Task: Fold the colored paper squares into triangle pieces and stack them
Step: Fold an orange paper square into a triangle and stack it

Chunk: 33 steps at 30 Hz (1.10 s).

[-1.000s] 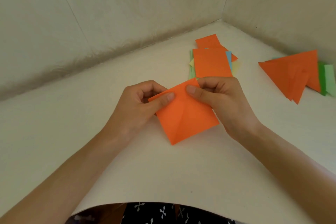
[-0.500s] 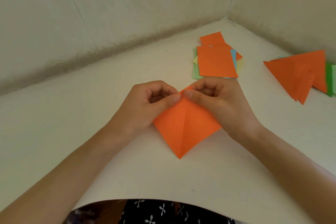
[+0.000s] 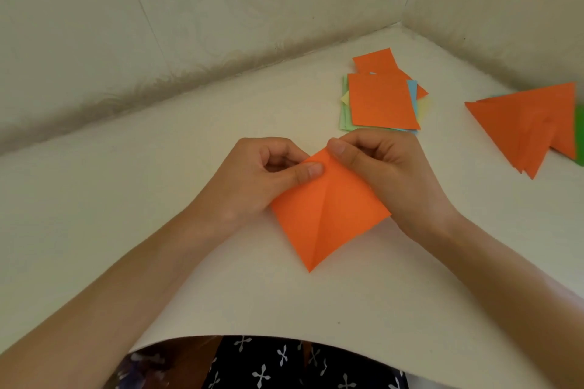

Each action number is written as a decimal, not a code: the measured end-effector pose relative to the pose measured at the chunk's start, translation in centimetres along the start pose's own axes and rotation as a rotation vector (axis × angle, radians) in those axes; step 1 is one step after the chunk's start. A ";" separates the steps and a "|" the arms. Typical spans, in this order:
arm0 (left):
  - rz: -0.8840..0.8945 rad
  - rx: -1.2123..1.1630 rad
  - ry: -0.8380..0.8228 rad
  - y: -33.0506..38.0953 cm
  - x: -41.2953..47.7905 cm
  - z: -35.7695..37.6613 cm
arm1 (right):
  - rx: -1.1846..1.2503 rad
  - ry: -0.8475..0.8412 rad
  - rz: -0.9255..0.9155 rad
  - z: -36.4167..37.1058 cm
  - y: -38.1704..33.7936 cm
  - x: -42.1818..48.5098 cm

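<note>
White tabletop (image 3: pixel 126 183), creased orange paper (image 3: pixel 328 221), far corner in pinch of left hand (image 3: pixel 265 177) and right hand (image 3: pixel 392 174).

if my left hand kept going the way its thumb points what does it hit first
Most likely the right hand: the left hand points its thumb across the top corner of the orange paper both pinch, and the right thumb sits just beyond it, though depth is unclear.

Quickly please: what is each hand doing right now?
Left hand: pinches the orange paper near its top corner.
Right hand: pinches the same paper there too.
</note>
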State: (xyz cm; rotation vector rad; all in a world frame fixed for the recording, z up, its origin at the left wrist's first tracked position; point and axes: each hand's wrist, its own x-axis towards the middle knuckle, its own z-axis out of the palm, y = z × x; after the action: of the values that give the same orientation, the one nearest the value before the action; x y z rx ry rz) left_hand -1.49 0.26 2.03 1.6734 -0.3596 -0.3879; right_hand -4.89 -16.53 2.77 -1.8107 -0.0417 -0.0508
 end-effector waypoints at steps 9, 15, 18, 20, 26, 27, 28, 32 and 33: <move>-0.017 -0.066 0.027 0.6 -0.3 0.1 | 0.047 -0.179 0.116 -1.3 -0.4 0.3; -0.061 -0.098 0.055 0.6 -0.3 0.0 | -0.008 -0.220 0.118 -1.2 -0.4 0.2; -0.089 -0.135 0.073 0.6 -0.3 0.0 | -0.003 -0.220 0.109 -1.2 -0.5 0.2; -0.097 -0.163 0.079 0.7 -0.3 0.1 | 0.006 -0.213 0.103 -1.2 -0.5 0.2; -0.103 -0.193 0.083 0.6 -0.3 0.1 | -0.009 -0.187 0.090 -1.0 -0.6 0.1; -0.104 -0.195 0.082 0.6 -0.3 0.1 | -0.016 -0.183 0.089 -1.0 -0.6 0.1; -0.105 -0.195 0.084 0.6 -0.3 0.1 | -0.022 -0.180 0.091 -1.0 -0.7 0.1; -0.108 -0.186 0.091 0.6 -0.2 0.1 | -0.043 -0.162 0.092 -0.9 -0.7 0.1; -0.105 -0.185 0.092 0.6 -0.2 0.1 | -0.051 -0.155 0.087 -0.9 -0.7 0.1</move>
State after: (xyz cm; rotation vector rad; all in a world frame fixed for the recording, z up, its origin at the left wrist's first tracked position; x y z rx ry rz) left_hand -1.73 0.22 2.58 1.5270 -0.1625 -0.4080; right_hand -4.82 -17.22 3.61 -1.8621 -0.0722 0.1521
